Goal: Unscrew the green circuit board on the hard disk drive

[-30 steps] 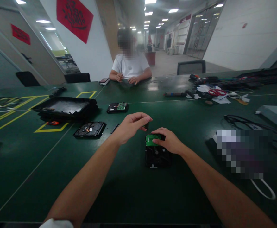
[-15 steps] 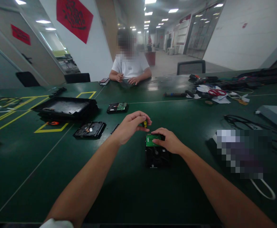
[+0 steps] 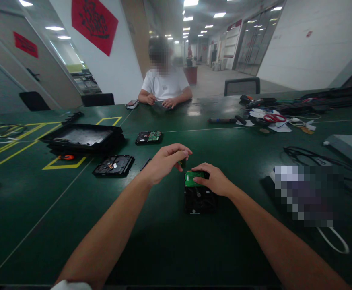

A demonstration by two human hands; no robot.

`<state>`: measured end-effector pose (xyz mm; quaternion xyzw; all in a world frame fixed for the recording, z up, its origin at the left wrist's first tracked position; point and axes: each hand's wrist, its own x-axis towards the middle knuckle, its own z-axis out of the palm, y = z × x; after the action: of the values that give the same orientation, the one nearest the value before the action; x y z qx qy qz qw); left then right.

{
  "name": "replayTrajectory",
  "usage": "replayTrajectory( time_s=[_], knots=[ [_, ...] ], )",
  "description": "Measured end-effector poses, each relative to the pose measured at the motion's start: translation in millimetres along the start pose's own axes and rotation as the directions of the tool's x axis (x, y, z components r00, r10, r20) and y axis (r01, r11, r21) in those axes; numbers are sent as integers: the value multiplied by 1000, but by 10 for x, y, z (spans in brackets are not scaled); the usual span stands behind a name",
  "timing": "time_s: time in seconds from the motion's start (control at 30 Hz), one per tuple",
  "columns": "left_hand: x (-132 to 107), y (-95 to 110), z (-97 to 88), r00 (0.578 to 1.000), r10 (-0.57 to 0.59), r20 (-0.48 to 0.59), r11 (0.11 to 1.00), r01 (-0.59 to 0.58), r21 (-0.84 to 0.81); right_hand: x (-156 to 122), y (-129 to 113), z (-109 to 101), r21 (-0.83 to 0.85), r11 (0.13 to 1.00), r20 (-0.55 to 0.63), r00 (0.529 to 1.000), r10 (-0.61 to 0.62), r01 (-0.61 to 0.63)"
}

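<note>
A black hard drive point(image 3: 200, 200) with a green circuit board point(image 3: 190, 179) at its far end lies flat on the table in front of me. My right hand point(image 3: 213, 180) grips that far end, its thumb on the board and fingers along the top edge. Just above the drive's far left corner, my left hand point(image 3: 171, 160) is closed around a small screwdriver point(image 3: 183, 162) with a short dark-and-yellow handle. My fingers hide much of the tool, and its tip cannot be made out.
Left of my arms lie a second hard drive point(image 3: 114, 165), a black tray point(image 3: 82, 136) and an orange-handled tool point(image 3: 67, 157). Another drive point(image 3: 148, 137) sits farther back. Across the table sits a person point(image 3: 165, 85). Red scissors point(image 3: 274, 118), cables point(image 3: 302, 155) and a pixelated object point(image 3: 305, 197) are right.
The screwdriver has turned in my left fingers, with less yellow showing now. My left hand has shifted slightly; the right hand and the drive stay in place.
</note>
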<state>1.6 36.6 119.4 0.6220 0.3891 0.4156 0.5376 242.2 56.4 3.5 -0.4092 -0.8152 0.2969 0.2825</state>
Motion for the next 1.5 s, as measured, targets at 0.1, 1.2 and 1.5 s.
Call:
replayTrajectory(
  time_s=[0.1,1.2,1.5],
  knots=[
    [-8,15,26,999,-30,-33,997,27,-73,1,3,4,5,1000,-6,1000,-9,9],
    [-21,42,-19,1000,-18,25,999,19,-38,-10,-3,-1,-14,1000,0,1000,9,-9],
    [-22,37,-9,999,-47,15,992,48,-113,4,-4,8,-10,1000,-5,1000,12,-12]
  ],
)
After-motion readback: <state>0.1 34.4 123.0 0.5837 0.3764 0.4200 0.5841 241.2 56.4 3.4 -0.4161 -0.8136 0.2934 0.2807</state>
